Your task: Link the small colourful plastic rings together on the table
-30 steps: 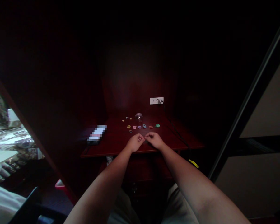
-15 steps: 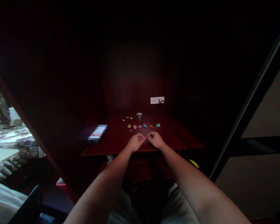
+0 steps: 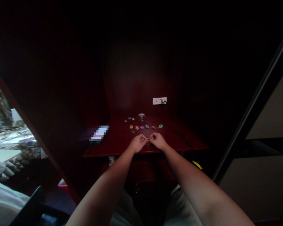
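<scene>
My left hand (image 3: pixel 139 142) and my right hand (image 3: pixel 158 141) meet above the front of the table, thumbs and fingers pinched together at the tips. A tiny pinkish bit (image 3: pixel 148 139) shows between them, too small to name. Beyond the hands lies a row of small coloured loop clusters: yellow (image 3: pixel 131 127), pink (image 3: pixel 137 128), purple (image 3: pixel 142 127), blue (image 3: pixel 147 126), orange (image 3: pixel 153 127) and green (image 3: pixel 160 126). A single greyish ring (image 3: pixel 133 131) rests in front of the yellow cluster.
Behind the row stands a small clear lidded jar (image 3: pixel 141 117), with several tiny loops (image 3: pixel 129 118) to its left. A phone-like device with a blurred screen (image 3: pixel 99 133) is at the table's left. A black cable (image 3: pixel 176 125) runs from the wall socket (image 3: pixel 159 100) down the right side.
Both hands keep their pinch in nearly the same place, the fingertips shifting slightly. The whole view drifts a little; the objects on the table stay where they were.
</scene>
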### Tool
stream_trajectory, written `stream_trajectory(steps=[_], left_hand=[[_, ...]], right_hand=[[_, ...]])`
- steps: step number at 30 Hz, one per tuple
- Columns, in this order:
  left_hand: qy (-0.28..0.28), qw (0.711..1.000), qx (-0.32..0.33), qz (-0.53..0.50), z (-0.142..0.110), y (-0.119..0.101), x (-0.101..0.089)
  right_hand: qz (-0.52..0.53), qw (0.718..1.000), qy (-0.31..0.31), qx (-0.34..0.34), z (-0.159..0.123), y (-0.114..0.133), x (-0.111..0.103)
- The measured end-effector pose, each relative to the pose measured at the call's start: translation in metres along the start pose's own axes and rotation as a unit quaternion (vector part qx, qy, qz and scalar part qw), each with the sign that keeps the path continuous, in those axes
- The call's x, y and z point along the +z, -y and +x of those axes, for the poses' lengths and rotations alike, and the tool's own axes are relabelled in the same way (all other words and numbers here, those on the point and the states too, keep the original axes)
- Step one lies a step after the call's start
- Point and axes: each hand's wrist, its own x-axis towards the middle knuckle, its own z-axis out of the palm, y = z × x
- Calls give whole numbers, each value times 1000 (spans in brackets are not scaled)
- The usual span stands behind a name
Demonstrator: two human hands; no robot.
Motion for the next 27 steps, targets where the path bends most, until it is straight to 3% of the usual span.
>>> stream_trajectory(steps=[27], left_hand=[[-2, 1000, 4, 0, -2, -4, -2]], right_hand=[[12, 1000, 0, 9, 1, -4, 1]])
